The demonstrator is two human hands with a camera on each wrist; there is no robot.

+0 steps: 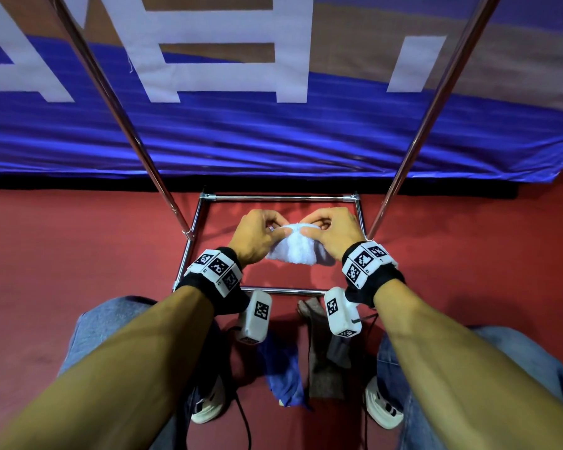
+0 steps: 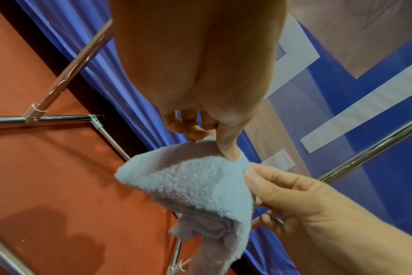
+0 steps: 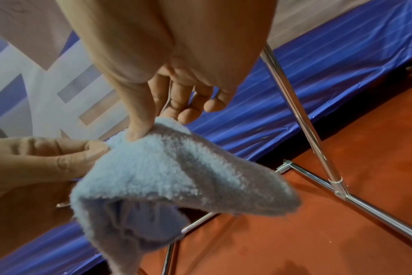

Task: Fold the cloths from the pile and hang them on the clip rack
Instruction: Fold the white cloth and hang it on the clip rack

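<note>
A: What do the hands hold?
B: The left hand (image 1: 257, 237) and right hand (image 1: 330, 232) each pinch the top edge of a pale cloth (image 1: 298, 248), which hangs between them.
A: And below?
B: The rack (image 1: 273, 198) base; nearer the feet, a blue cloth (image 1: 285, 375) and a grey cloth (image 1: 325, 375) on the floor (image 1: 78, 254)

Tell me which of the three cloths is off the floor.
The pale fluffy cloth, pinched at its top edge by the left hand and right hand. The blue cloth and grey cloth lie on the floor.
</note>
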